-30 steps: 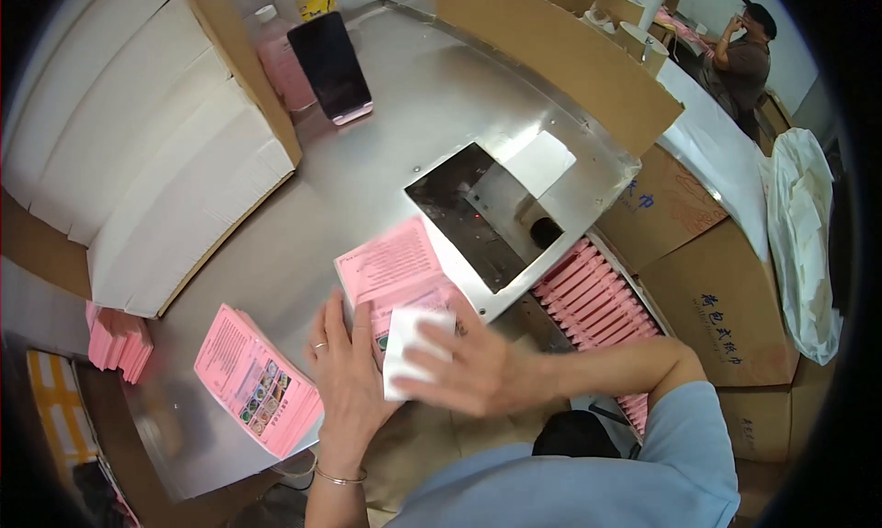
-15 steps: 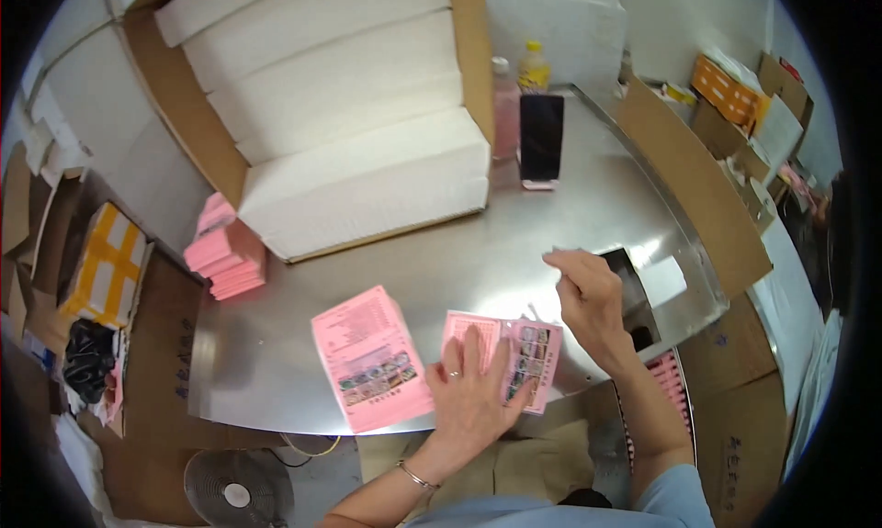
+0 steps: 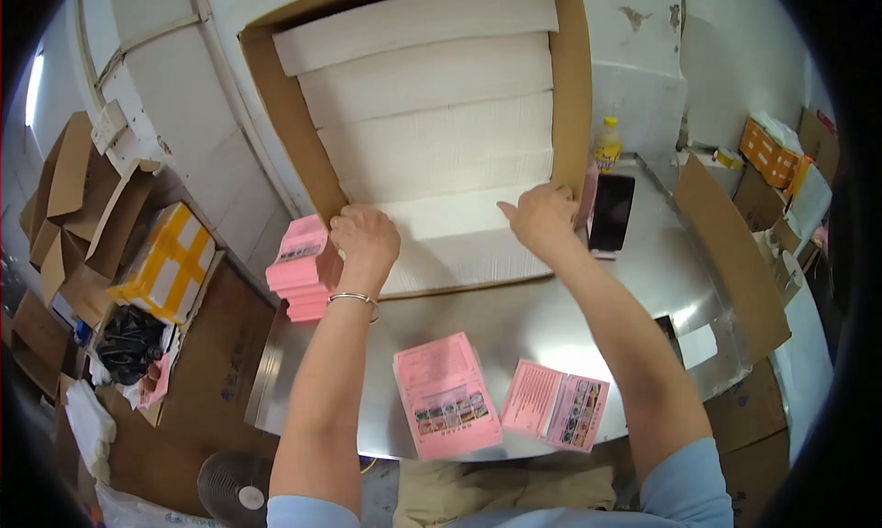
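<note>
A big open cardboard carton [image 3: 571, 78] leans tilted at the back of the metal table, filled with layers of white paper-like slabs [image 3: 427, 115]. My left hand [image 3: 366, 239] curls its fingers at the lower left edge of the carton, beside a stack of pink cards [image 3: 308, 266]. At the carton's lower right edge, my right hand [image 3: 544, 218] bends its fingers over the side wall, thumb pointing left. Between my forearms lie a thick pile of pink printed cards [image 3: 447, 381] and an opened pink folded card [image 3: 558, 404]. Part of each hand's fingertips is hidden.
A dark phone [image 3: 612, 214] stands on a holder right of the carton, with a yellow bottle [image 3: 607, 142] behind it. A cardboard flap [image 3: 730, 252] borders the table's right edge. At left sit a yellow-taped box [image 3: 170, 262] and a black bag [image 3: 130, 342]. A fan [image 3: 237, 491] stands below.
Both hands have left the folded pink card area and reached forward to the carton's two lower sides. The view has shifted, so things appear lower and further right.
</note>
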`<state>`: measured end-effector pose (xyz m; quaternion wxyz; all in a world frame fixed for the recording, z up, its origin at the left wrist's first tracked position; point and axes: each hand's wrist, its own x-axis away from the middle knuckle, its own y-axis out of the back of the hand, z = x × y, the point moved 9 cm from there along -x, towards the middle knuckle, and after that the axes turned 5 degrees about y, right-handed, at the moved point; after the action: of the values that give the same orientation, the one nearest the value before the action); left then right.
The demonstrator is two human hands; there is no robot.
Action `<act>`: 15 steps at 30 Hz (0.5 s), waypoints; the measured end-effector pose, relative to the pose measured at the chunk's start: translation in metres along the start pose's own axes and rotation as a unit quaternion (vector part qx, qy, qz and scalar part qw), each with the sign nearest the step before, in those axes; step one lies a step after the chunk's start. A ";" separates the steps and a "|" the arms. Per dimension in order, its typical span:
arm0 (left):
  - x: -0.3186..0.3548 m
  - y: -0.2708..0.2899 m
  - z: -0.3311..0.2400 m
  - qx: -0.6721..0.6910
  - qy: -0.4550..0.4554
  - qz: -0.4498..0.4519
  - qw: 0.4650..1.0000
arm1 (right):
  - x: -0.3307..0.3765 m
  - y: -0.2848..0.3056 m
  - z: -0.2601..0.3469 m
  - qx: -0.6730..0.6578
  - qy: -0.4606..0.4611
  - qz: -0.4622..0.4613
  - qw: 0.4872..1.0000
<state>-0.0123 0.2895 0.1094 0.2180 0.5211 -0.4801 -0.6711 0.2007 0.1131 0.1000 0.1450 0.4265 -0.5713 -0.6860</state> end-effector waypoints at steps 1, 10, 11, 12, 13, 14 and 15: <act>-0.011 -0.013 -0.002 -0.023 0.018 0.045 0.999 | -0.002 -0.009 -0.006 -0.006 -0.022 -0.005 1.000; -0.037 -0.047 -0.009 -0.037 -0.009 0.074 0.997 | -0.033 -0.033 -0.009 0.038 0.030 0.074 0.996; -0.036 -0.052 -0.006 -0.048 -0.067 -0.045 0.996 | -0.035 -0.036 0.002 0.070 0.054 0.106 0.990; -0.039 -0.055 -0.003 -0.048 -0.070 -0.040 0.996 | -0.033 -0.041 0.004 0.099 0.073 0.137 0.983; -0.045 -0.061 -0.006 -0.041 -0.086 0.025 0.995 | -0.030 -0.047 0.002 0.099 0.071 0.141 0.982; -0.049 -0.068 -0.009 -0.034 -0.100 0.091 0.990 | -0.029 -0.038 0.002 0.115 0.063 0.065 0.989; -0.051 -0.053 -0.016 -0.032 -0.106 0.097 0.989 | -0.027 -0.032 -0.003 0.134 0.052 -0.010 0.990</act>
<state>0.0315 0.3469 0.0881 0.2464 0.3908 -0.5272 -0.7132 0.2283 0.1389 0.0823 0.1097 0.4831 -0.6451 -0.5817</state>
